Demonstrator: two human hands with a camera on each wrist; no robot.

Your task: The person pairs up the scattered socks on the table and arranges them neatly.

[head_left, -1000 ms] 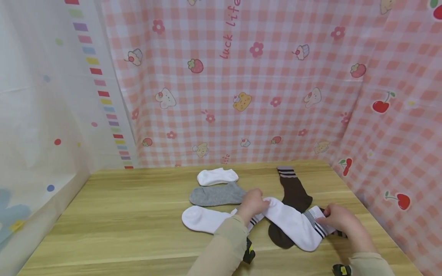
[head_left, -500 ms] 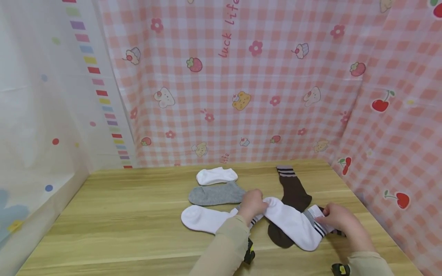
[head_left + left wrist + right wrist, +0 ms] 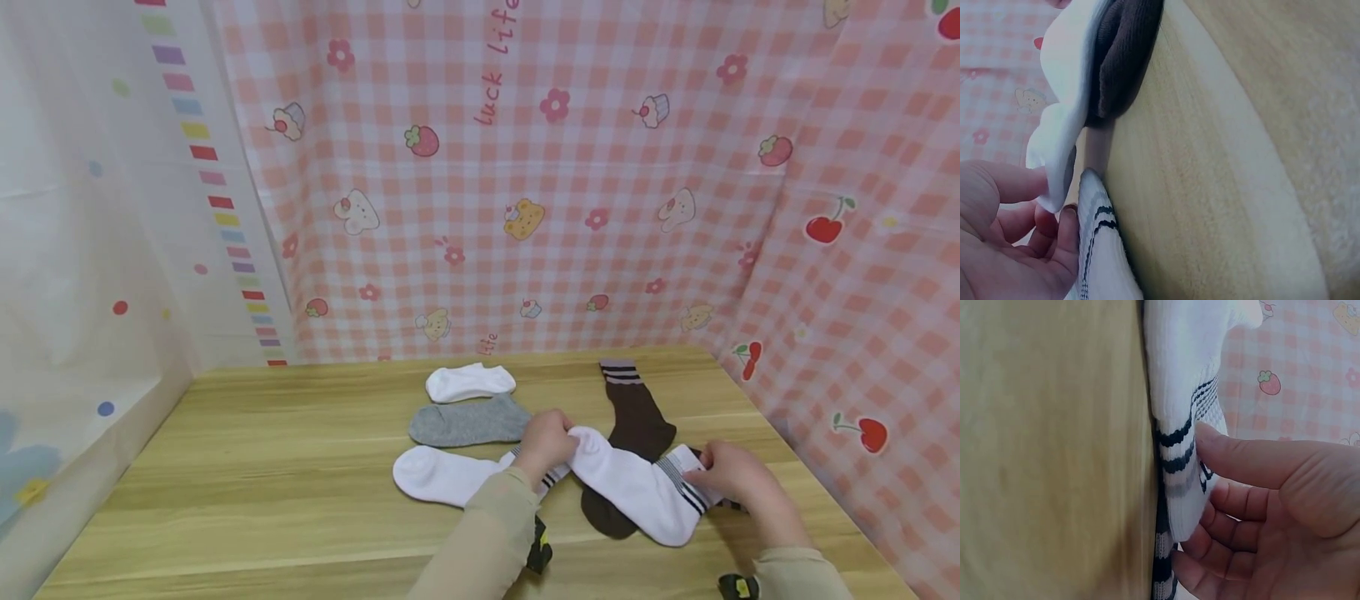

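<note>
A white sock with dark stripes at its cuff stretches between my two hands, lying over a dark brown sock. My left hand pinches its toe between thumb and fingers, and the left wrist view shows that toe raised off the table. At the other end my right hand holds the striped cuff, thumb on top in the right wrist view. Under my left hand and forearm lies a second white striped sock, its cuff partly hidden. Another brown sock extends behind the held one.
Left of centre, a grey sock and a short white sock lie one behind the other on the wooden table. A pink checked curtain hangs along the back, another cloth on the right.
Both hands keep their hold on the white sock. The left hand and the sock's toe shift very slightly to the left; the other socks stay where they were.
</note>
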